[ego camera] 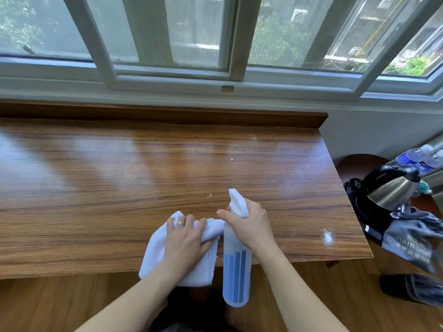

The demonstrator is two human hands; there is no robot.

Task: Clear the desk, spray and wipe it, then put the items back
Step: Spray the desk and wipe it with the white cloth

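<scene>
1. Hands first, nearest to me: my left hand (185, 232) lies on the white cloth (167, 250) at the near edge of the counter (96, 188), fingers curled over its bunched far end. My right hand (249, 224) is wrapped round the neck of the spray bottle (236, 267), just right of the cloth, with the white nozzle pointing away across the wood. The bottle hangs tilted, its blue-filled body past the near edge.

2. Beyond my hands the counter carries no items, so I judge clearing done and the spray step in hand. Small wet specks show near the nozzle, a larger droplet patch (328, 237) sits at the near right, and a crumb (232, 160) lies further out.

3. Next, as I see it: a few more squeezes aimed at the dry left and far wood, then setting the bottle aside and sweeping the cloth over the wet spots.

4. Off to the right, beside the counter, wait the kettle (388, 190), a grey bag (412, 238) and water bottles (417, 159), likely what goes back afterwards.

5. Farthest, the window (191, 44) runs behind the counter.
</scene>
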